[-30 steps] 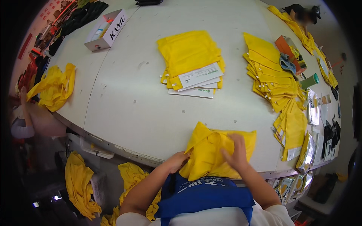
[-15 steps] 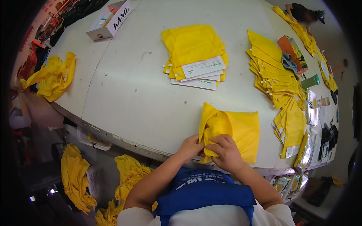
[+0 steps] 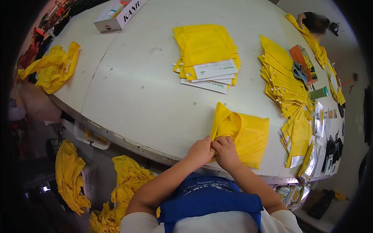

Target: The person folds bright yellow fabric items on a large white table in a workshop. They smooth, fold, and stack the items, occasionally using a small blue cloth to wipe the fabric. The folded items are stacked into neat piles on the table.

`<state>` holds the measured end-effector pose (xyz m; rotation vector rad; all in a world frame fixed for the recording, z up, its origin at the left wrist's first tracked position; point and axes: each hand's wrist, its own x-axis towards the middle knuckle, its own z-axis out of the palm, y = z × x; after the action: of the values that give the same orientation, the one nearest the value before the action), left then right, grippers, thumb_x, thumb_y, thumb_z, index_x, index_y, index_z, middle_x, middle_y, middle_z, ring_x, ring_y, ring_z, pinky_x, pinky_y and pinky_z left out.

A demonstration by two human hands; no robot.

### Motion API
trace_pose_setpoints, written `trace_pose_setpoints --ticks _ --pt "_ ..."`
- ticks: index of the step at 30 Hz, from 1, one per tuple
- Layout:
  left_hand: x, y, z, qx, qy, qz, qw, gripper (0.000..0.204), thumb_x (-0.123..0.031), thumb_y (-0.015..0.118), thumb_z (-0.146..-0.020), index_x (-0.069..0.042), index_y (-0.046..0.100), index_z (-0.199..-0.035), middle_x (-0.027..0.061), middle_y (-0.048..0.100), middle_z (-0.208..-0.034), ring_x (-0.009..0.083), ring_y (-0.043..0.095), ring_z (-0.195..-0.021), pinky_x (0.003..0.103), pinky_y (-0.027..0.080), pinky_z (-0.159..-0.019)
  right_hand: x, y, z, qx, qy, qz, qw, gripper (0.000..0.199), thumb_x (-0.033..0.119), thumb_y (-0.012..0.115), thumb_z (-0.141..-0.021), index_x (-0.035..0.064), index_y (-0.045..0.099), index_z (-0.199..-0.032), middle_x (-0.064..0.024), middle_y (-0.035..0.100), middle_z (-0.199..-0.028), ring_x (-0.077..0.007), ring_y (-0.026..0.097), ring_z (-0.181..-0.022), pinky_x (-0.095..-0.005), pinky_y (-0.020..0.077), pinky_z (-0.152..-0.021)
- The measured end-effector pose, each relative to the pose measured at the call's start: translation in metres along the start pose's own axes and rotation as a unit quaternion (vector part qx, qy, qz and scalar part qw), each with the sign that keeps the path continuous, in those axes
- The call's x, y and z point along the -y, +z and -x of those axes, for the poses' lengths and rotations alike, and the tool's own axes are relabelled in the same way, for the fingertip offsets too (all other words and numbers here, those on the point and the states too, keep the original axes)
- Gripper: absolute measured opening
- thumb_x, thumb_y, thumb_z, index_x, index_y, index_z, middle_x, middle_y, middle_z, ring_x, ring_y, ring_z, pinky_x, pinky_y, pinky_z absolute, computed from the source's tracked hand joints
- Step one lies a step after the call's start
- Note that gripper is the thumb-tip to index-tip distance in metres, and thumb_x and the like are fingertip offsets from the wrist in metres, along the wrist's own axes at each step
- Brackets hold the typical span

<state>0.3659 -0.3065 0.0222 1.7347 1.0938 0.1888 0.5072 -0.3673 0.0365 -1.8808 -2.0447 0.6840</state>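
I have the left hand (image 3: 201,151) and right hand (image 3: 227,153) pinching the yellow bundle (image 3: 253,138) at its near-left edge.

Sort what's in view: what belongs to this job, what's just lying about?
Likely belonging:
folded yellow fabric bundle at left hand, right hand
yellow fabric stack
flat white cards

Likely lying about:
crumpled blue cloth
green cylindrical container
white rectangular box

Left hand (image 3: 202,150): fingertips hidden. White box (image 3: 129,14) cut off. Co-worker's head (image 3: 319,24) blurred.
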Motion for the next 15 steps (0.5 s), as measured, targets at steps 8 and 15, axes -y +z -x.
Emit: trace_pose_setpoints --ticks 8,15 --pt "0.008 0.003 -0.003 0.032 -0.006 -0.061 0.998 0.028 -0.018 0.055 -0.083 -0.001 0.042 -0.100 0.0225 0.062 -0.074 0.0423 0.060 -0.071 0.049 0.046 -0.062 -0.009 -0.030 -0.001 0.041 -0.032 -0.156 0.986 0.032 0.012 0.073 -0.068 0.0069 0.066 -0.099 -0.0140 0.058 -0.102 -0.0313 0.053 -0.100 -0.0396 0.0440 -0.088" --pt "-0.014 -0.004 0.011 0.072 -0.008 0.152 0.986 0.032 -0.010 0.057 -0.079 -0.004 0.038 -0.104 0.0194 0.059 -0.069 0.0402 0.058 -0.067 0.046 0.046 -0.060 -0.012 0.004 0.012 0.085 -0.036 0.010 0.996 0.007 0.011 0.062 -0.072 0.0046 0.061 -0.074 -0.0130 0.060 -0.079 -0.0319 0.060 -0.077 -0.0403 0.0496 -0.070"
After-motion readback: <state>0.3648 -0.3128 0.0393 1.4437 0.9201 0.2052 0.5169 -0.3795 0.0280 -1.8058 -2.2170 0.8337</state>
